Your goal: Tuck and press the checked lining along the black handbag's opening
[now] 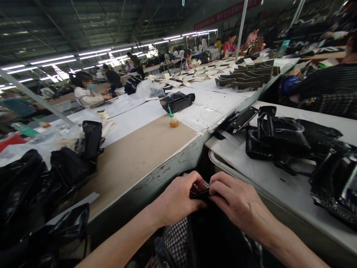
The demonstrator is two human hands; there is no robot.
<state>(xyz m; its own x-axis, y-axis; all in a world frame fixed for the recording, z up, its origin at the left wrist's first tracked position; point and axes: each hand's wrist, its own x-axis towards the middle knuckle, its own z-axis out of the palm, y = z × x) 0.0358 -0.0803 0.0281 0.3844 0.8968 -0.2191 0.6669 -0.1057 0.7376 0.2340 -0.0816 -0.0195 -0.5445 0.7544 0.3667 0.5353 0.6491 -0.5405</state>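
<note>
My left hand (182, 197) pinches the upper edge of a black bag (214, 234), its thumb below and fingers curled over the top. Close beside it, my right hand (232, 197) grips the same edge with bent fingers. The bag lies low in front of me, over black-and-white checked cloth (177, 240). Its lower part is dark, so details there are hard to make out.
Shiny black bags (281, 137) lie on the right table, and more black bags (69, 167) on the left. A small bottle of amber liquid (173, 121) stands on the brown board (134, 152), near another black bag (178, 101). Olive pieces (245, 76) lie farther back.
</note>
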